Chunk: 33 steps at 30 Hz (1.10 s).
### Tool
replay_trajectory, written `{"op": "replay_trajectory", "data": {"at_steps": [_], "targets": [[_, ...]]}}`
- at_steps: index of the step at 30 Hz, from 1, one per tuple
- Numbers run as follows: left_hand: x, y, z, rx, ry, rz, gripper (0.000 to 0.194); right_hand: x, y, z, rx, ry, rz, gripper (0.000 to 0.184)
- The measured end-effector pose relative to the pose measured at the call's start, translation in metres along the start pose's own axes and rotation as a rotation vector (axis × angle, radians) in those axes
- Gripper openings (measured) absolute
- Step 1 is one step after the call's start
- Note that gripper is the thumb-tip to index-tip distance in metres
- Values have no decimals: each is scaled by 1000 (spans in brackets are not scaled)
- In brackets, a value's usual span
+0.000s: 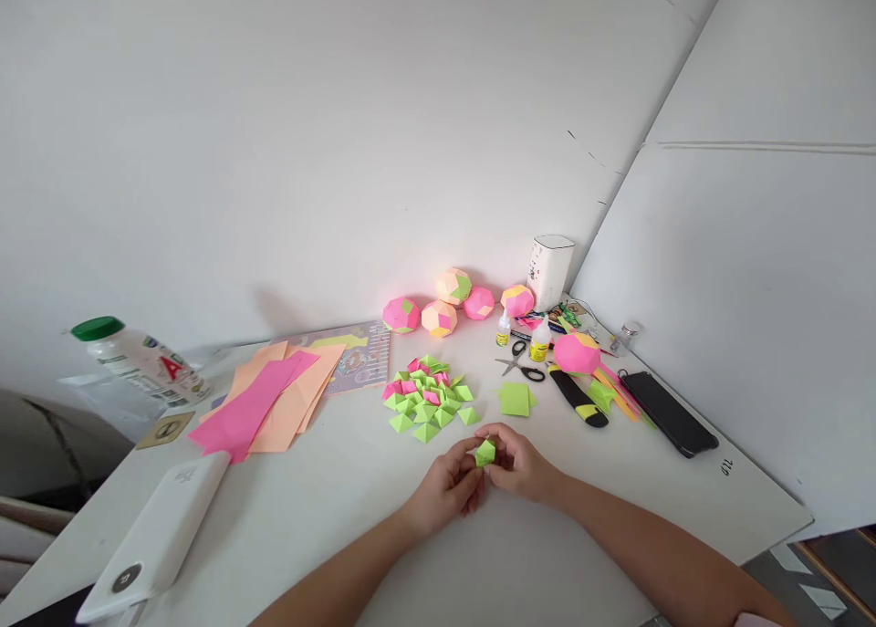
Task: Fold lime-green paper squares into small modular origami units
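Note:
A small folded green paper piece is pinched between both hands near the front middle of the table. My left hand grips it from the left with closed fingers. On its right side my right hand holds it too, thumb and fingertips against the paper. Just beyond lies a pile of folded green and pink paper pieces. A few square green paper sheets rest behind my right hand, and black-handled scissors lie open behind them.
Faceted paper balls line the wall. Glue bottles, a cutter knife and a black phone are at right. Pink paper, a white power bank and a green-capped bottle stand or lie left.

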<state>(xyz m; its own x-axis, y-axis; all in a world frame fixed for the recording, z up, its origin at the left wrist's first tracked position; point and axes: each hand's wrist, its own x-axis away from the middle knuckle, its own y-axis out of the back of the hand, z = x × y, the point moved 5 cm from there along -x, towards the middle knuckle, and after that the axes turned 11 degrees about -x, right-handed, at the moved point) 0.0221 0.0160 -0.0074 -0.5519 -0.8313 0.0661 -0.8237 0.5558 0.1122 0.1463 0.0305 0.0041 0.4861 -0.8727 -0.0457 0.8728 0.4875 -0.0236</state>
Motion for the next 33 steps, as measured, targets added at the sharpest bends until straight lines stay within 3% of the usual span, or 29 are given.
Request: {"op": "replay_trajectory", "data": {"at_steps": [4, 10, 20, 27, 33], "targets": [[1, -1, -2, 9, -11, 15, 37, 0, 0, -2, -18, -1, -10, 45], [-2, 4, -1, 120, 86, 9, 34, 1, -2, -4, -37, -6, -3, 47], [-4, 9, 1, 158, 123, -13, 27, 2, -1, -1, -119, 26, 98, 37], [-3, 2, -7, 157, 63, 13, 21, -1, 3, -3, -43, -23, -32, 19], [-6, 4, -5, 146, 60, -47, 25, 0, 2, -1, -127, -18, -31, 15]]}}
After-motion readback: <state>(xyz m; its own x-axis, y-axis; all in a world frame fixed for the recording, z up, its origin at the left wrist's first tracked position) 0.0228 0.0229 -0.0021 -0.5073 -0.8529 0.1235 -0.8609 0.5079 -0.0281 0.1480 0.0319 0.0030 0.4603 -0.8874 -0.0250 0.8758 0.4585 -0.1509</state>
